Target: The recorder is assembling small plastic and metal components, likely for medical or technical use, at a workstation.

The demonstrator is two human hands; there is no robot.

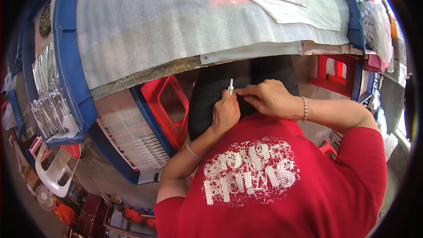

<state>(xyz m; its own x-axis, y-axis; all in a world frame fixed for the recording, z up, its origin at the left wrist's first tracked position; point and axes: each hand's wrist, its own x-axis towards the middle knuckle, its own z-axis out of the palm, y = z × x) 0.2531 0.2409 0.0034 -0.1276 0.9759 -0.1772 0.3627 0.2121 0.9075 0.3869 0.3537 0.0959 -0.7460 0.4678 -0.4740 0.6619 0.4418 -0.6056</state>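
Observation:
My left hand (226, 111) is closed around a small, slim white pen-like piece (231, 86), held over my lap just below the table's front edge. The piece points up and away from me, with its narrow tip above the fingers and its lower part hidden in the hand. From the right, my right hand (273, 99) meets it with thumb and forefinger pinched together beside the white piece. Whatever lies between those fingertips is too small to make out.
A foam sheet (145, 26) covers the table ahead, with a white cloth (308, 11) and thin white stick (286, 1) on it. Silvery slender parts (50, 110) fill a blue tray at left. Red stools (169, 105) stand beneath; a lower tray holds white pieces (152, 150).

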